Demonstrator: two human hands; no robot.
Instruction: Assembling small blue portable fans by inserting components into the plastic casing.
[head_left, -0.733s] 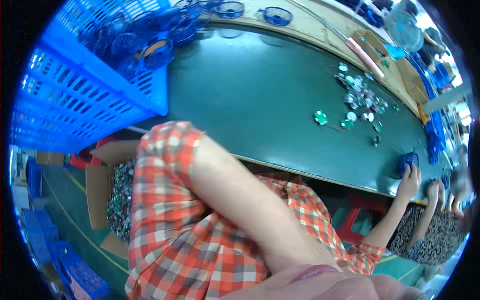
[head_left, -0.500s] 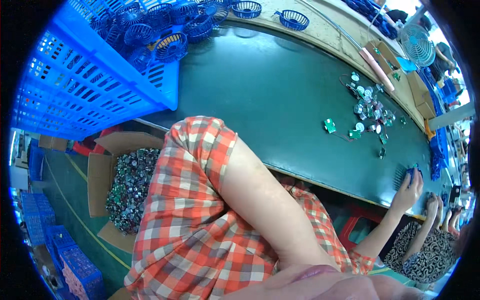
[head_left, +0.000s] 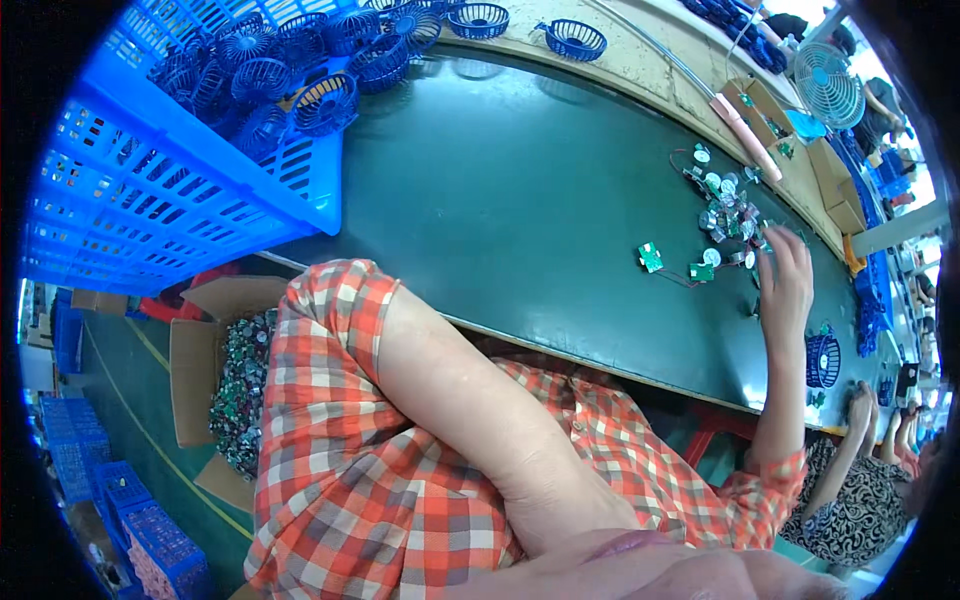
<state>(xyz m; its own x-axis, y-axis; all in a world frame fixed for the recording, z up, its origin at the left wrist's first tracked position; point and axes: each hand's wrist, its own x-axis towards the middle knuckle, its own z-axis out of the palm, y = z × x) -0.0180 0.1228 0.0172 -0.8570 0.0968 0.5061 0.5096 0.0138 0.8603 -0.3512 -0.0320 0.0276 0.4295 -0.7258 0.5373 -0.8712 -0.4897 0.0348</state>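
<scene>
My right hand [head_left: 787,272] reaches over the right side of the green bench top [head_left: 520,190], its fingers stretched out at the near right edge of a pile of small circuit boards with wires and round metal parts [head_left: 730,212]. No held thing shows in those fingers. Just right of my right forearm stands a round blue slatted fan cover [head_left: 823,361], with a bit of green board beside it. My left forearm [head_left: 470,400] is bent across the lower middle, elbow to the left; its hand is outside the picture. Two wired green boards [head_left: 651,257] lie left of the pile.
A blue crate [head_left: 200,170] full of blue fan covers [head_left: 325,103] stands at the far left. Below it, a cardboard box [head_left: 197,385] holds many small boards. A pink-wrapped rod [head_left: 745,137] lies along the far ledge. Another person in a patterned top [head_left: 860,500] works at the right.
My right hand has left the blue fan cover, which now stands on the bench, and has moved up and left to the board pile. My left elbow has shifted down and left.
</scene>
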